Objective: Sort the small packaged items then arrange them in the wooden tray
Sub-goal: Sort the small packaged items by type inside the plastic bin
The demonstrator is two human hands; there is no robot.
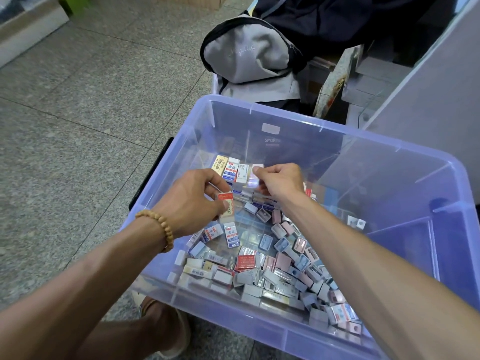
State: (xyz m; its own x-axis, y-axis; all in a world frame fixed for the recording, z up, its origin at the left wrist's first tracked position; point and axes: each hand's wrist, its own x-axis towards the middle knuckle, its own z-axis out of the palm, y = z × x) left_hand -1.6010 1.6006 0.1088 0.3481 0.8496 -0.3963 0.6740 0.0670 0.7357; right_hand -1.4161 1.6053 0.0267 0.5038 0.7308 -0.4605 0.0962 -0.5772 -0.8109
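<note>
Inside the clear blue bin [259, 110], my left hand [192, 201] pinches a red-and-cream 2B packet [225, 205] while my right hand [279, 181] curls around a small white packet [257, 167] above the loose heap [272, 266].

Packets [259, 266] in bin [285, 341], backpack [249, 53] behind.

Bin [337, 131]: translucent bluish plastic, smooth, glossy. Small packaged items [249, 261]: printed paper sleeves, some under shiny film; others matt pastel plastic. Bracelet [163, 224]: wooden beads, matt. Backpack [249, 55]: grey cloth. Floor [78, 100]: speckled polished stone
</note>
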